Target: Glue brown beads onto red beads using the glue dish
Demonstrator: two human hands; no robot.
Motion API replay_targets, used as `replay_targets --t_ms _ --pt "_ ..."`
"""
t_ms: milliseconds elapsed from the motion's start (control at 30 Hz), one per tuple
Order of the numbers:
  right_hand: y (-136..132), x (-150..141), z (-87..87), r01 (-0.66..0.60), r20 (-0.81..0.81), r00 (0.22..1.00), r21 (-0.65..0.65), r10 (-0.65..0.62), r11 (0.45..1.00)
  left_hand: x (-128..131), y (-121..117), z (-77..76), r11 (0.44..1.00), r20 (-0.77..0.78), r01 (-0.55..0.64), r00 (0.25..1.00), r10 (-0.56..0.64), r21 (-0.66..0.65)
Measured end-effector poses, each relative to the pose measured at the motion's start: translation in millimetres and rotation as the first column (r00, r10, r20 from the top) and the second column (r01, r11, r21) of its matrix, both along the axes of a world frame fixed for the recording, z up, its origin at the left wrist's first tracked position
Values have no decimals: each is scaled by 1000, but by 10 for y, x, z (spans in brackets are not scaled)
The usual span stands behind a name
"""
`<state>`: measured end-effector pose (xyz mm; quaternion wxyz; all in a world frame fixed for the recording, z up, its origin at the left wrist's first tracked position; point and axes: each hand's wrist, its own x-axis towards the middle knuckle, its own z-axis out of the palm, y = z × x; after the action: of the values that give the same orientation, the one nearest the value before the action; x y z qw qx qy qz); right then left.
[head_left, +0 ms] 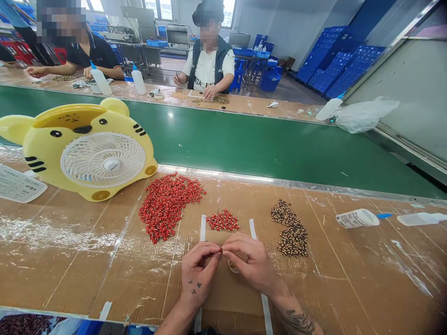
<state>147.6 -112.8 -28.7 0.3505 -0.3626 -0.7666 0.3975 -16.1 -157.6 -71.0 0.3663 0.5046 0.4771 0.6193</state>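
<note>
**Left hand (197, 274) and right hand (249, 260) pinch a small red bead (220, 250)**

The bead sits at the middle of the counter's near side, held where the fingertips (217, 247) of both hands press together from either side. The other fingers curl inward, not spread. Under the right hand lies a small round clear object (232, 266), too hidden to identify. Just beyond the fingertips, between two white paper strips (203, 228), is a small heap of red beads (222, 220). A larger red heap (169, 207) lies to its left and a heap of brown speckled beads (289, 228) to its right, all loose on the cardboard-covered counter (70, 279). A yellow tiger-shaped fan (91, 158) stands near the counter's far left corner, beside a green conveyor belt (223, 139) along the far edge.
</note>
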Motion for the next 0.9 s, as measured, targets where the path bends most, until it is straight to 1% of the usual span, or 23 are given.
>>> replay_targets --t_ms 100,233,367,467,633,700,767,833,900 --pt "43 28 64 -24 6 1000 -114 25 993 -10 -12 -29 1000 -13 14 1000 -15 -18" --pt "113 59 125 -36 14 999 -279 41 960 -3 -33 -55 997 21 39 999 -37 -61" --pt "126 70 150 -29 39 998 -338 44 941 16 -52 -58 994 63 47 997 -40 -102" --pt "104 61 156 -14 55 998 -359 35 933 19 -55 -75 991 62 48 997 -40 -128" --pt "70 -3 124 5 85 996 -306 22 952 1 -48 -125 986 30 39 999 -35 -164" --pt "72 -26 110 3 95 995 -264 23 964 -13 -29 -117 984 19 32 999 -29 -174" --pt "93 -15 105 -4 107 994 -210 27 978 -33 11 -76 981 -9 37 999 -40 -188" --pt "140 52 102 16 113 994 -150 1 989 -61 73 -8 977 -80 64 993 -81 -203" --pt "208 178 84 89 100 992 -101 -79 991 -89 155 67 978 -213 83 969 -124 -191"
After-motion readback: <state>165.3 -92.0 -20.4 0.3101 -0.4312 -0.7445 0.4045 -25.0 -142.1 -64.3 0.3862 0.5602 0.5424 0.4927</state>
